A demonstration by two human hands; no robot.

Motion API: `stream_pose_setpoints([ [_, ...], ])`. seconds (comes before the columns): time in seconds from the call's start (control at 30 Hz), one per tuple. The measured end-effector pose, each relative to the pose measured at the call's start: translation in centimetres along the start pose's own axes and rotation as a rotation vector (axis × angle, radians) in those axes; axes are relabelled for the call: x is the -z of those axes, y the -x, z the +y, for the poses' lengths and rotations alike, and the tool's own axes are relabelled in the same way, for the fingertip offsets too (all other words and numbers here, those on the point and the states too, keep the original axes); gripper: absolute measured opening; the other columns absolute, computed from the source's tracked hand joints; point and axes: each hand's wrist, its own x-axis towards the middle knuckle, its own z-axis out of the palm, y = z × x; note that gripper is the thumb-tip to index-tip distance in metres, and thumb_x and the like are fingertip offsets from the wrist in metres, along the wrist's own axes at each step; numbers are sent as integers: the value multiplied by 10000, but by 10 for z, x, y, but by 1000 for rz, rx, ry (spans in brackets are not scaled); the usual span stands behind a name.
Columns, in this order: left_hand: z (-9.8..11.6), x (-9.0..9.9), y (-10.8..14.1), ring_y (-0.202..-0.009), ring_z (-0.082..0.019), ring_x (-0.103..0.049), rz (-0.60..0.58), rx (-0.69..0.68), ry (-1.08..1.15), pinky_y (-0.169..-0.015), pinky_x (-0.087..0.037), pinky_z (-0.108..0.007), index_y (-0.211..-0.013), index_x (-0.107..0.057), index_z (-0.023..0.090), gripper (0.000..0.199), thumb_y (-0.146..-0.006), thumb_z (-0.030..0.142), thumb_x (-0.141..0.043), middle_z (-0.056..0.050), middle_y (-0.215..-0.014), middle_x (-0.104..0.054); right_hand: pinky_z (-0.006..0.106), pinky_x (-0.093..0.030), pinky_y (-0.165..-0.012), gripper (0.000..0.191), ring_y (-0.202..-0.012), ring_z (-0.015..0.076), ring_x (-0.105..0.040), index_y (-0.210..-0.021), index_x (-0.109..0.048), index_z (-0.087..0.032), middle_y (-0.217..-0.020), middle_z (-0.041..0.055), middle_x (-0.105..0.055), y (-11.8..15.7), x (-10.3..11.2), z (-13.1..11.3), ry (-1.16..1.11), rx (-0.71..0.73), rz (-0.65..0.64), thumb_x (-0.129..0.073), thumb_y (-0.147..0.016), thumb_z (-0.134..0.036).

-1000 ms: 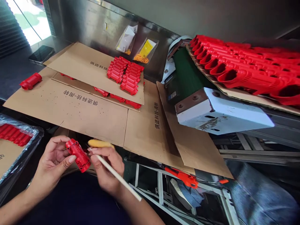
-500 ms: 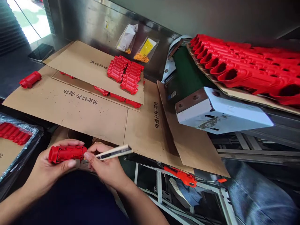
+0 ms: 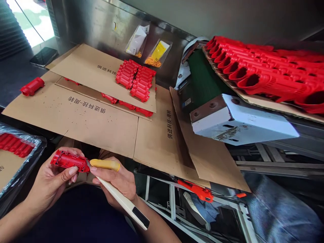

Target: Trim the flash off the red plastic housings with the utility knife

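My left hand (image 3: 57, 175) is closed round a red plastic part (image 3: 69, 161), whose hollow side with a black outline faces up. In my right hand (image 3: 117, 177) is a white-handled knife (image 3: 124, 200), its handle slanting down to the right. The knife's tip meets the right end of the red part. A yellow finger cot (image 3: 105, 164) covers one finger of my right hand. Both hands are close together in front of the cardboard's near edge (image 3: 101, 143).
Red parts (image 3: 140, 82) stand in rows on stacked cardboard (image 3: 83, 60); one lies at the left (image 3: 32, 86). More fill a tray at the right (image 3: 265, 74) and a plastic-lined box (image 3: 37, 145). A phone (image 3: 44, 56) and small bags (image 3: 158, 54) lie behind.
The knife has swung from pointing right to slanting down right, and my right hand has turned, showing the yellow finger cot. The red part has tilted slightly in my left hand.
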Motion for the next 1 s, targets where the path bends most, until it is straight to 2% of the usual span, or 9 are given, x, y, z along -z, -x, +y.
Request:
stream_pose_setpoints([
  [0.17, -6, 9, -1, -653, -81, -641, -61, -27, -27, -598, -578, -194, -1095, -773, 259, 266, -869, 256, -913, -51, -1148, -736, 382, -720, -866, 399, -1007, 225, -795, -1417, -720, -205, -1189, 122, -827, -1, -1, 1, 17, 18, -3, -717, -1032, -102],
  [0.3, -5, 8, 2, -662, -72, -626, -15, -16, -37, -603, -569, -182, -1081, -764, 260, 280, -853, 249, -926, -38, -1149, -722, 373, -711, -880, 323, -1032, 222, -786, -1352, -730, -161, -1166, 142, -823, -1, -1, -2, 24, 15, -4, -697, -1039, -92],
  [0.43, -4, 6, 4, -736, -103, -671, -13, -66, -54, -630, -586, -185, -1056, -771, 271, 282, -833, 229, -938, -35, -1148, -734, 374, -705, -889, 215, -1053, 228, -782, -1251, -722, -164, -1123, 135, -816, -1, -2, -4, 14, -73, -19, -679, -1045, -117],
  [0.53, -3, 2, 4, -681, -95, -673, 29, -68, -42, -604, -583, -191, -1033, -779, 263, 296, -802, 245, -962, -30, -1133, -753, 362, -709, -869, 168, -1031, 225, -793, -1227, -685, -169, -1078, 118, -815, -2, 0, 1, 0, -73, -74, -653, -1063, -144],
  [0.73, -2, -3, -1, -495, -79, -544, 0, 81, 13, -442, -470, -153, -965, -814, 168, 332, -811, 426, -956, 2, -639, -671, 400, -709, -835, 263, -907, 217, -767, -1352, -656, -144, -1073, 125, -820, -5, 9, 7, 215, 207, -238, -550, -1112, -124],
  [0.8, -2, -3, -2, -513, -87, -565, 9, 95, 30, -454, -491, -161, -960, -819, 167, 330, -800, 416, -965, -2, -652, -683, 376, -706, -844, 225, -911, 204, -790, -1319, -675, -173, -1030, 93, -837, -4, 12, 0, 50, 153, -243, -568, -1122, -158],
  [0.87, -1, -4, -1, -529, -96, -592, 31, 88, 38, -475, -517, -175, -978, -822, 176, 320, -786, 379, -978, -3, -682, -694, 307, -703, -796, 158, -861, 169, -819, -1241, -695, -215, -939, 43, -843, -3, 14, -9, -248, -4, -260, -599, -1139, -287],
  [0.93, 1, -8, 1, -556, -102, -628, 66, 59, 30, -505, -551, -198, -996, -819, 201, 311, -771, 335, -986, -22, -821, -751, 247, -692, -701, 242, -756, 138, -824, -1164, -709, -244, -863, 8, -833, -2, 14, -15, -516, -156, -265, -588, -1132, -451],
  [1.0, 4, -12, 4, -596, -112, -670, 106, 30, 4, -555, -596, -234, -998, -807, 229, 326, -745, 307, -997, -37, -1023, -785, 258, -700, -701, 247, -765, 148, -832, -1133, -733, -255, -886, 15, -842, -2, 13, -15, -507, -228, -169, -622, -1111, -474],
])
